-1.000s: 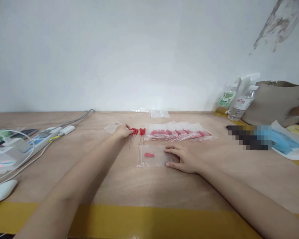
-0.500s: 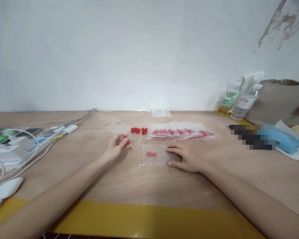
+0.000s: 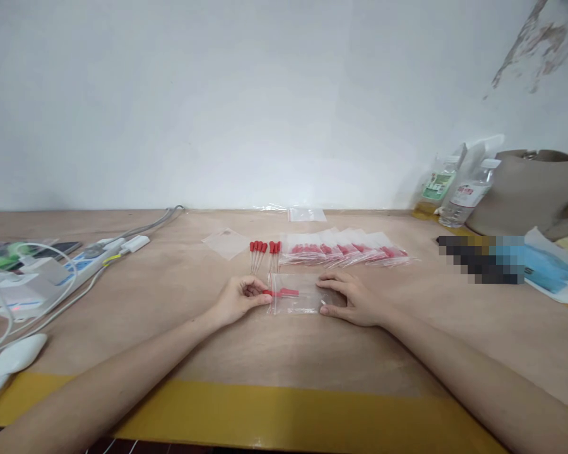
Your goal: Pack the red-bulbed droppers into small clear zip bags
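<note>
My left hand [image 3: 245, 299] pinches the red rubber bulb of a dropper [image 3: 267, 293] between thumb and fingers. Its thin clear tube points right, into the left, open end of a clear zip bag [image 3: 303, 307] lying on the table. Another dropper [image 3: 289, 291] with a red bulb is inside that bag. On the bag's right end rests my right hand [image 3: 348, 298], thumb and fingers spread and touching the plastic. Just behind the bag lie several loose red-bulbed droppers [image 3: 258, 247] in two small groups. Beside them is a fanned row of zip bags [image 3: 341, 247] with red-bulbed droppers inside.
A flat clear bag [image 3: 226, 243] lies behind my left hand, another bag [image 3: 307, 215] near the wall. A power strip [image 3: 82, 268] with chargers and cables occupies the left. Bottles [image 3: 471, 192], a grey bag [image 3: 530, 189] and a blue packet [image 3: 549, 268] stand or lie right.
My left hand has moved right and nearer to me, bringing the dropper's tube from outside the bag's edge into its opening. My right hand has stayed on the bag.
</note>
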Demonstrator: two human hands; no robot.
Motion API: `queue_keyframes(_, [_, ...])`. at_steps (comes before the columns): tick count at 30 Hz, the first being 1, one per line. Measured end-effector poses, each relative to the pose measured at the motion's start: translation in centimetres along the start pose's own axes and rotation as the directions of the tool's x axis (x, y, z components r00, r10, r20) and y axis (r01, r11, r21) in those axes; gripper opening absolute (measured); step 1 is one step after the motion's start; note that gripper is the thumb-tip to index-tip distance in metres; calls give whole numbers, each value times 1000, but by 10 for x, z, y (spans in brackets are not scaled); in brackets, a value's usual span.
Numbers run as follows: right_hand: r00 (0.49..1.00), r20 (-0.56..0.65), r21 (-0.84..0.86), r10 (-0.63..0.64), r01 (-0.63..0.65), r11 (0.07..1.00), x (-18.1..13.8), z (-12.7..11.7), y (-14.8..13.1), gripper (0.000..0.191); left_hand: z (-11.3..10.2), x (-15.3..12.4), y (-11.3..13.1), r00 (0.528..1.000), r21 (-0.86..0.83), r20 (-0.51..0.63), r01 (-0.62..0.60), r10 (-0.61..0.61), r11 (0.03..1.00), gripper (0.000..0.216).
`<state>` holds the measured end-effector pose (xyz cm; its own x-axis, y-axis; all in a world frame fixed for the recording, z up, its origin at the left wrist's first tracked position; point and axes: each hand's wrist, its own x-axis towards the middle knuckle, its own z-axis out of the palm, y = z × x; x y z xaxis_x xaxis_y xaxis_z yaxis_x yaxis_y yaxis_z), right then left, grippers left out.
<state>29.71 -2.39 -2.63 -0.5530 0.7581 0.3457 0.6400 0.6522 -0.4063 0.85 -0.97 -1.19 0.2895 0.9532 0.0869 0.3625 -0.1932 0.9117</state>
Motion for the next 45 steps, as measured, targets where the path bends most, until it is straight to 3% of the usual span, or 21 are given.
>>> queue_keyframes(6, [1000,18,-26,5,-4,1000,2,-1,-4,55,14,5,7,999,-43,4,36,-36,998,26])
queue_keyframes(10, [1000,8,-15,-9,9,1000,3,0,-6,53,17,3,3,996,-29,88,17,-15,999,27])
queue_keyframes(15, [1000,-3,-15,-21,21,1000,3,2,-6,54,17,5,-7,997,153,-49,-53,61,987,27])
queue_keyframes(18, [1000,-7,-4,-23,23,1000,3,2,-5,54,1,21,-11,991,213,-34,-118,128,970,26])
queue_keyframes(20, [1000,1,-6,-29,29,1000,3,2,-4,54,-16,40,-11,984,303,-95,-113,148,946,21])
queue_keyframes(23, [1000,15,-18,-27,27,999,4,3,-3,42,-40,76,-10,966,493,-249,59,76,868,16])
queue_keyframes(27, [1000,11,-36,-15,15,999,5,4,-3,34,-54,113,-9,953,508,-301,176,-17,843,23])
queue_keyframes(32, [999,-11,-47,-30,29,998,5,5,-4,35,-50,130,-15,942,439,-319,241,-101,865,15])
queue_keyframes(37, [999,-15,-47,-39,38,998,4,5,-4,35,-56,125,-11,930,247,-335,245,-155,938,19])
queue_keyframes(43, [999,-15,-54,-32,31,998,5,5,-4,35,-56,69,-4,903,-28,-423,78,-83,997,22])
queue_keyframes(45, [999,-12,-51,-31,31,998,5,5,-4,36,-46,46,-8,912,-238,-399,-1,-97,971,29])
